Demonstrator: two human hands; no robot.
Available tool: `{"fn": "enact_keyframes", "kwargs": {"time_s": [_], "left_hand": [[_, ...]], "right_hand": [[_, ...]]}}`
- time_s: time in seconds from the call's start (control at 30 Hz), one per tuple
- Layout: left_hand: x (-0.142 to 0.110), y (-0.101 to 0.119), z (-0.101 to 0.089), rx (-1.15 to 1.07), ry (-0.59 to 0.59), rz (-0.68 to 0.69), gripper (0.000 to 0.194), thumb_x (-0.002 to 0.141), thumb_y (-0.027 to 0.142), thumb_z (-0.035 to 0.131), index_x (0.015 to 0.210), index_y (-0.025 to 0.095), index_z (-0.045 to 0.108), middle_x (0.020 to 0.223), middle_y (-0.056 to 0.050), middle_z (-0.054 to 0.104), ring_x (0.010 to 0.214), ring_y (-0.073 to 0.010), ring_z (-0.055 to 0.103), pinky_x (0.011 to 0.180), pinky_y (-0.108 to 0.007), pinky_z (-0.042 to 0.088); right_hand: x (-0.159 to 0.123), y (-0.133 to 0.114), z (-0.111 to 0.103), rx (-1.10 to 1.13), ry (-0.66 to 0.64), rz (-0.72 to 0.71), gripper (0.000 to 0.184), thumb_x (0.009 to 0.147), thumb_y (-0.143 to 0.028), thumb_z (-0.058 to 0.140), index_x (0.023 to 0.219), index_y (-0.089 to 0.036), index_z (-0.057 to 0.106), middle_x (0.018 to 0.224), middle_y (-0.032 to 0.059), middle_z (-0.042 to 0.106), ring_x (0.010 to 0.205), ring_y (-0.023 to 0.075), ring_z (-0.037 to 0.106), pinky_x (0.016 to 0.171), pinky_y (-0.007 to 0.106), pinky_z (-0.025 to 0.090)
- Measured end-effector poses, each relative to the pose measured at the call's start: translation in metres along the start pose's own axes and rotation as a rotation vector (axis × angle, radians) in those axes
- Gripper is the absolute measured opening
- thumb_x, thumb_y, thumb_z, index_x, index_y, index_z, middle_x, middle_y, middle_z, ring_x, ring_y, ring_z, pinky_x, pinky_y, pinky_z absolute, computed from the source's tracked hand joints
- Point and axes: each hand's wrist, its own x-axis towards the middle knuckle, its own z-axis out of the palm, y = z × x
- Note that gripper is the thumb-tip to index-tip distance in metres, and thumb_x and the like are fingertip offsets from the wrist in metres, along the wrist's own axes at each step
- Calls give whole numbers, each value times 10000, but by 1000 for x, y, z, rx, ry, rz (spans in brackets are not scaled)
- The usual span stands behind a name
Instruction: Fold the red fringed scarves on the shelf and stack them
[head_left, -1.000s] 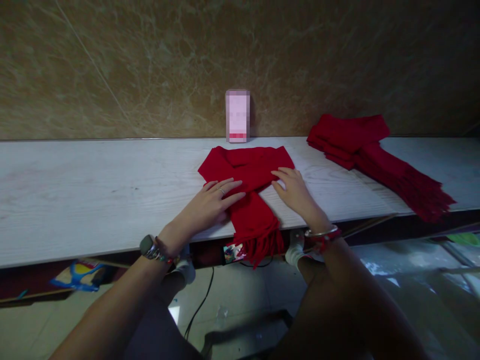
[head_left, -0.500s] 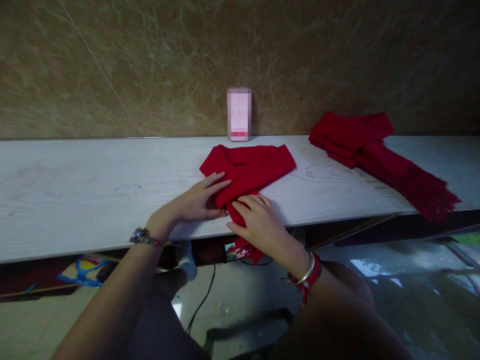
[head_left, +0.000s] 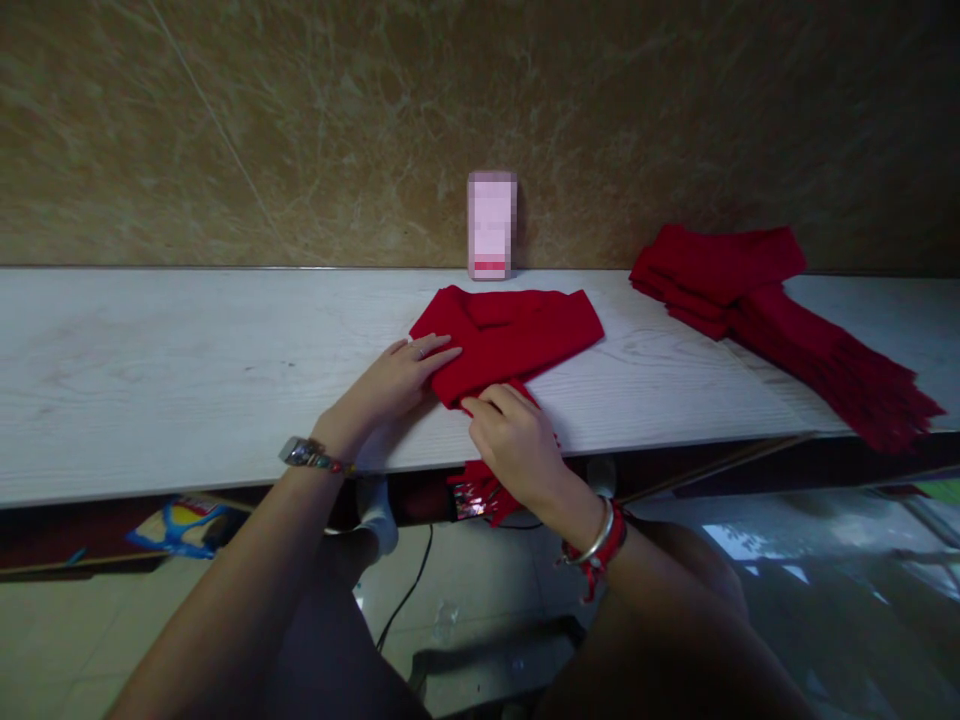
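Observation:
A red scarf [head_left: 517, 340] lies folded and crossed over itself on the white wood-grain table, its fringed end hanging past the front edge. My left hand [head_left: 405, 375] rests on the scarf's left side with fingers stretched out, a ring on one of them. With fingers pinched together, my right hand [head_left: 514, 430] grips the red cloth at the lower fold where the layers cross. That hand hides part of the hanging end. Farther right lies a second red scarf [head_left: 712, 270], folded in a similar shape, its fringe trailing to the table's front edge.
A phone [head_left: 492, 225] with a blurred screen leans upright against the brown marble wall [head_left: 315, 130] behind the table [head_left: 150, 370]. Under the table edge are a blue and yellow package [head_left: 184, 525] and a black cable [head_left: 409, 595] on the tiled floor.
My right hand has closed from loosely spread fingers into a pinch on the cloth. My left hand has slid slightly up the scarf. The whole view has shifted a little.

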Motion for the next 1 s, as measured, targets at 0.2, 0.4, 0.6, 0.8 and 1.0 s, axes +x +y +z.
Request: {"fn": "enact_keyframes", "kwargs": {"time_s": [0.2,0.4,0.6,0.8,1.0], "left_hand": [[-2,20,-1,12,72,14,548,874,200,484,1403,134,356,1441,-180,396,1323,-246,374,1067,-431,322],[3,17,-3,85,20,-42,527,841,78,449,1363,144,430,1417,-176,431,1298,-270,413,1051,-475,327],[-5,12,-9,98,12,45,638,754,64,516,1365,229,430,1454,-117,396,1326,-277,370,1053,-494,320],[-18,15,-22,-137,-170,63,661,800,221,523,1429,201,320,1524,-134,249,1370,-262,295,1084,-418,314],[-12,19,-13,-177,-212,-63,679,854,491,484,1426,159,329,1532,-167,202,1388,-299,240,1103,-433,272]], "right_hand": [[2,-2,4,100,174,-9,310,863,-56,407,931,-139,697,843,90,655,823,191,576,785,327,475],[-1,3,8,69,-17,-166,172,844,-103,535,875,-124,702,831,84,679,815,197,595,780,340,470],[-5,24,-11,281,-65,-148,209,905,-190,495,922,-157,701,932,50,712,894,151,624,867,303,476],[-10,58,-14,211,-21,63,235,849,-137,535,1011,-189,698,1027,68,697,935,177,641,882,351,499],[-7,64,-7,256,-55,94,280,828,-95,537,1039,-190,695,1036,64,705,954,183,645,903,367,495]]}}
